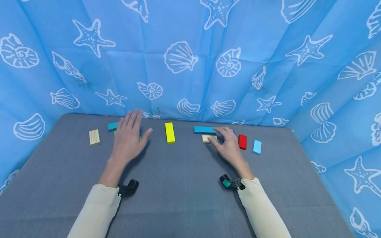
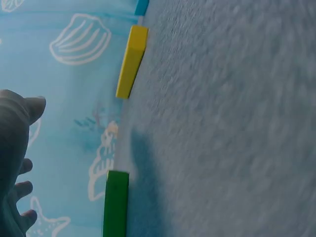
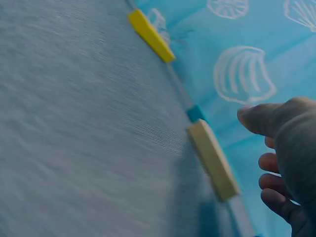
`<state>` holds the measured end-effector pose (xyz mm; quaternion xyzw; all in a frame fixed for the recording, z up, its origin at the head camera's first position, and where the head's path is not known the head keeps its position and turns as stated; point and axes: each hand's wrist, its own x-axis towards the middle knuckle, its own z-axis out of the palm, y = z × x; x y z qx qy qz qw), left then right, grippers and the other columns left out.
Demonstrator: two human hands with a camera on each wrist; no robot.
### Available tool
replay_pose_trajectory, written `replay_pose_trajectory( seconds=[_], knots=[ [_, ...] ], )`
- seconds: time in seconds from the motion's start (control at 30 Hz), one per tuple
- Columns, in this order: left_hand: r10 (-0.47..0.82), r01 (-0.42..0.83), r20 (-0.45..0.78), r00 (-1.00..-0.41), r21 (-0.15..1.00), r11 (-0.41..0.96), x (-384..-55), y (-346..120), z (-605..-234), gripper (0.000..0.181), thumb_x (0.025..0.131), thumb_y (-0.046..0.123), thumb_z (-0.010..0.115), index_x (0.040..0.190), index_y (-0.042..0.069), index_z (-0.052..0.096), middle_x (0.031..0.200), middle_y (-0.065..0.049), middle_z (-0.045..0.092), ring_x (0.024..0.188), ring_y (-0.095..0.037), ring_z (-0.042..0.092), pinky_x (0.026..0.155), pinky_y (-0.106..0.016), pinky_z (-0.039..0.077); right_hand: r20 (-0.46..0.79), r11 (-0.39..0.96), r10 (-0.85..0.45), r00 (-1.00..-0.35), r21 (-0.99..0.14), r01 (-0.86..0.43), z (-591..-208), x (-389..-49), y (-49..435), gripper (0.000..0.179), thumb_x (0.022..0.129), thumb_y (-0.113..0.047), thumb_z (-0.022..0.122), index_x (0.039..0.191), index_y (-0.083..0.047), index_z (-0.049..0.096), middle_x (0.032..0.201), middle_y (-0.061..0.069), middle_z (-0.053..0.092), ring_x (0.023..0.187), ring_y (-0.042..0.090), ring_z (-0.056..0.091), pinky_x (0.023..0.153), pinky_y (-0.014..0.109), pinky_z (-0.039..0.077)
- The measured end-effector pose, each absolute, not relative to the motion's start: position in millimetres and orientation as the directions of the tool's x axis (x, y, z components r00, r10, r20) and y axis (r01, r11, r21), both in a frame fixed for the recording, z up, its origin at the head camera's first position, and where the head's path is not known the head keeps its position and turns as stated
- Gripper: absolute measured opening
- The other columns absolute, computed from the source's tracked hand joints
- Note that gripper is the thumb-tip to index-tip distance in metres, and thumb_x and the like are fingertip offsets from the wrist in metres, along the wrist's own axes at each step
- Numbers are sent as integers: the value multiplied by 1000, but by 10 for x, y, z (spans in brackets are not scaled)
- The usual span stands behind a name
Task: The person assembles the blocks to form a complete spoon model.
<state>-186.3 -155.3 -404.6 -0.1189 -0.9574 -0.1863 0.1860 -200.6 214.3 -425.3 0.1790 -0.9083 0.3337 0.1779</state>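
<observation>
Two grips I see, both empty: left grip (image 1: 127, 139), fingers straight, above the green block (image 2: 116, 205); right grip (image 1: 228, 145), fingers loosely bent, above the wood block (image 3: 213, 160). Only wrist views clearly show the air between. Behind the grey worktop (image 1: 178, 188) hangs blue shell-printed cloth (image 1: 196, 89).

Worktop (image 1: 178, 198): grey, fabric-textured surface with a rounded far-left corner. Curtain (image 1: 166, 26): light blue, hung along the far edge and visible beyond the left and right edges. The curtain carries white outline prints of starfish (image 1: 91, 37), scallop shells (image 1: 180, 58) and spiral shells (image 1: 228, 63). Vertical folds run down it.
</observation>
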Motion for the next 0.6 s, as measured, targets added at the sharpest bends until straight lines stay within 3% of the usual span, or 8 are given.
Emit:
replay_pose_trajectory(
  seconds=[0.33,0.6],
  knots=[
    [200,365,357,-912,489,792,-1835,-1321,-4113,73,104,39,57,159,2,27,162,-21,30,150,-40,26,119,-58,23,357,695,-166,-919,-619,-366,-4394,-1975,2006,43,90,-18,79,127,1,68,124,20,64,119,37,54,100,56,39],
    [208,321,247,-946,659,680,-1820,-1194,-4162,74,104,42,54,163,13,20,165,-18,25,151,-38,22,119,-59,22,341,671,-147,-929,-655,-347,-4443,-2002,2013,40,91,-14,78,128,0,68,126,21,62,120,38,54,100,56,41]
  ],
)
